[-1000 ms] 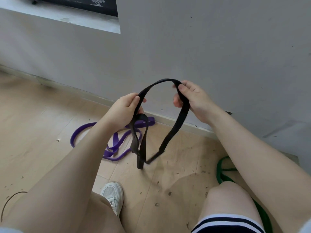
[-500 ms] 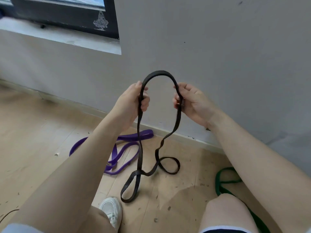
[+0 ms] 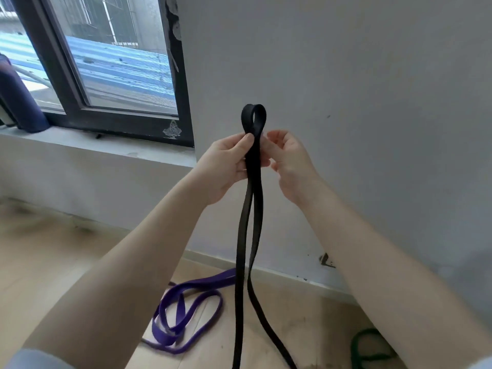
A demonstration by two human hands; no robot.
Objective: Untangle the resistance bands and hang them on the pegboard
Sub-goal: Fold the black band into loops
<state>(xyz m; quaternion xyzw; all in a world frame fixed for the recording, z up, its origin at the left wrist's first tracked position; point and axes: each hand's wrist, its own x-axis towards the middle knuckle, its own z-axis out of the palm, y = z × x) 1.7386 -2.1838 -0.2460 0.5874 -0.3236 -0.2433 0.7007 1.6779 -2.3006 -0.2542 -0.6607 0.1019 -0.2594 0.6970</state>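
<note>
A black resistance band (image 3: 247, 235) hangs straight down in two strands from a small loop raised before the grey wall. My left hand (image 3: 226, 161) pinches both strands together just below that loop. My right hand (image 3: 287, 158) sits close beside it, its fingers loosely curled and touching the band's right edge; whether it holds the band is unclear. A purple band (image 3: 186, 315) lies coiled on the wooden floor below. Part of a green band (image 3: 364, 347) shows at the lower right on the floor. No pegboard is in view.
A dark-framed window (image 3: 106, 75) with a concrete sill (image 3: 93, 145) is at the upper left. A dark blue bottle (image 3: 18, 97) stands on the sill. The grey wall (image 3: 372, 102) meets the floor at a skirting board.
Both hands have risen and come together, closing the wide arch of black band into a small loop. The band now hangs straight, its lower coils lifted off the floor. The view tilted up.
</note>
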